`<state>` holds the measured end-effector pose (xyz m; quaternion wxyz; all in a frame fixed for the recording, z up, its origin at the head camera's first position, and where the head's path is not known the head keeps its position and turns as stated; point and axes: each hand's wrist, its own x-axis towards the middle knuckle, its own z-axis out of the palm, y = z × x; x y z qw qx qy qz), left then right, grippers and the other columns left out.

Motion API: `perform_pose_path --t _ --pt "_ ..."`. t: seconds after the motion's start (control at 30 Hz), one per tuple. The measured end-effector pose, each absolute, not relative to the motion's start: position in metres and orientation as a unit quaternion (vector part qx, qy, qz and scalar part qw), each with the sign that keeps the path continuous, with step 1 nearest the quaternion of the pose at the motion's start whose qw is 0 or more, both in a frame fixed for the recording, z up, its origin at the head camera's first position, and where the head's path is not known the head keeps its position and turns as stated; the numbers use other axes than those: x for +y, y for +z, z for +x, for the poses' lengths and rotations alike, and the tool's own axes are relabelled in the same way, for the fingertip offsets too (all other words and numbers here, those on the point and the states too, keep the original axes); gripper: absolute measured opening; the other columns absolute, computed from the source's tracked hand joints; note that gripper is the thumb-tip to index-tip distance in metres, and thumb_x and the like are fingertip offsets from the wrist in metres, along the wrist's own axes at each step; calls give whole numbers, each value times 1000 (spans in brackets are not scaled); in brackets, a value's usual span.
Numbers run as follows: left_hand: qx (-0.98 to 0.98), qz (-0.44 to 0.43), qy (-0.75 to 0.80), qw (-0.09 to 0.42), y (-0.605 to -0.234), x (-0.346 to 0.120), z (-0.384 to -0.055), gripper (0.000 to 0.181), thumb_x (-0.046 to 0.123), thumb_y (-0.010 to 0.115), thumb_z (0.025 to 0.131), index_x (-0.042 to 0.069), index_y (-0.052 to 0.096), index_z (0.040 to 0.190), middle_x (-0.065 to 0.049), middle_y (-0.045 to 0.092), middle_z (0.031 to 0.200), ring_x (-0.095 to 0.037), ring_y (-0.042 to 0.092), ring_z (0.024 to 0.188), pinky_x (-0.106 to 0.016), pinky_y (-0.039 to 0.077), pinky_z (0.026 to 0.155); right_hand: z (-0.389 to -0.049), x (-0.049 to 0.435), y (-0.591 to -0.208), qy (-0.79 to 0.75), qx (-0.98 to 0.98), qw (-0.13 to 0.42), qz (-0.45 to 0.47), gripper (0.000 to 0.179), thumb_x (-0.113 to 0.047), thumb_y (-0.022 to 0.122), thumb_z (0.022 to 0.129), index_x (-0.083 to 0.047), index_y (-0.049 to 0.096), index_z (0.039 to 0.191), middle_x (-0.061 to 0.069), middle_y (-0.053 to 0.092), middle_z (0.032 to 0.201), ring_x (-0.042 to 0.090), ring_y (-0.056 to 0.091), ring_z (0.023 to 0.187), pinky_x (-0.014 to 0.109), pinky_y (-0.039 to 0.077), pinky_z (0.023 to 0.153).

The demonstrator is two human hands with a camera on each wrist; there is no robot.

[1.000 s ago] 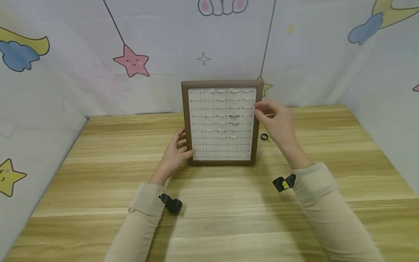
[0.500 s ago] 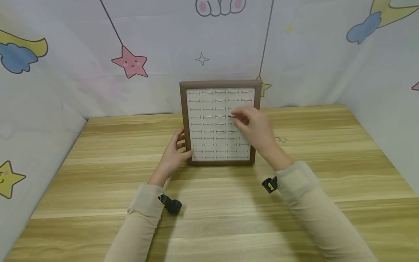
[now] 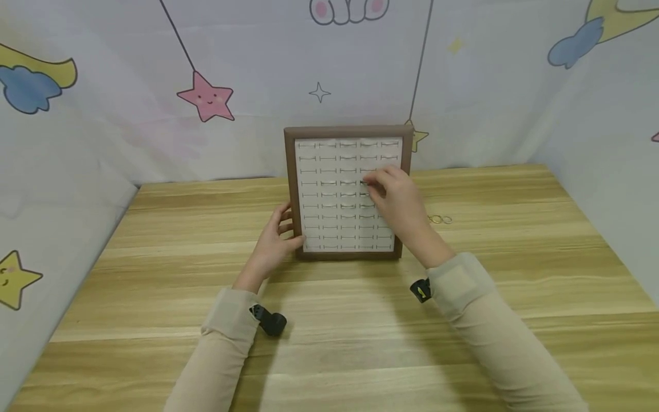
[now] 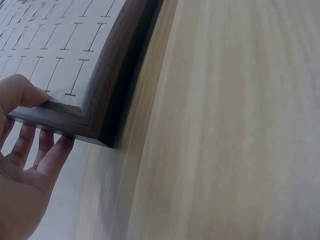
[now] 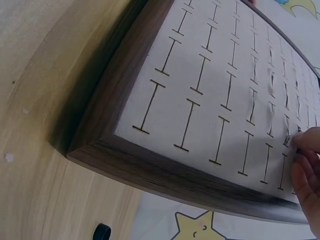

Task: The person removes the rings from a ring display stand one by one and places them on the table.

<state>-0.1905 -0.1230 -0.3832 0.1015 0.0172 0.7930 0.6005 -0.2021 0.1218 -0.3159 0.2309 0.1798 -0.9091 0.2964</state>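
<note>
A brown-framed ring display board [image 3: 348, 256] stands upright on the table, its white face cut with rows of slots. My left hand [image 3: 270, 243] grips its lower left edge; in the left wrist view the thumb [image 4: 31, 95] lies on the front and the fingers reach behind. At the fourth column my right hand [image 3: 401, 200] pinches a dark ring [image 3: 363, 182] at its slot, thumb and forefinger together. Most of that ring is hidden by the fingers. A silver ring [image 5: 287, 138] sits in the neighbouring slot, seen in the right wrist view.
Right of the board, a gold ring [image 3: 436, 219] and a silver ring lie on the wooden table [image 3: 340, 332]. A black ring [image 5: 102, 231] shows there in the right wrist view. Behind stands a white curtain [image 3: 257, 154] printed with stars.
My right hand has moved left from the board's right edge to the dark ring in the fourth column, and stays there over the last half second. The left hand holds its place.
</note>
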Motion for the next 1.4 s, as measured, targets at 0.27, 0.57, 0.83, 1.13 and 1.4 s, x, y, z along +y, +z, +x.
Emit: perform_pose_path --t 0.27,0.57,0.83,1.13,1.4 --pt "794 21 599 100 -384 -123 -192 84 -2 61 87 18 14 154 -15 29 151 -35 37 136 -48 42 106 -204 124 -319 302 -897 257 193 10 -3 66 87 -1 71 95 13 67 98 26 62 90 34 54 81" --pt "797 17 596 100 -382 -122 -191 84 0 61 87 19 15 154 -14 30 151 -34 38 136 -49 41 106 -206 129 -318 383 -881 217 172 11 -1 64 87 2 69 96 15 66 100 25 63 88 34 55 79" --pt "792 18 601 102 -383 -122 -191 84 -1 61 88 19 14 154 -13 30 151 -34 37 136 -49 41 106 -207 136 -316 440 -869 176 144 11 -2 61 89 1 67 98 15 67 100 22 61 85 19 46 72" --pt "789 18 605 104 -382 -123 -190 84 -2 60 88 19 13 154 -13 28 152 -33 36 137 -48 41 106 -208 152 -305 530 -837 96 96 21 -11 62 91 0 64 108 8 65 102 0 57 80 10 47 72" --pt "789 17 605 103 -383 -123 -190 84 -3 60 87 19 13 154 -13 29 151 -33 37 136 -48 41 107 -209 176 -299 565 -818 87 67 25 -12 60 92 6 62 110 -15 59 87 -3 62 72 14 54 71"
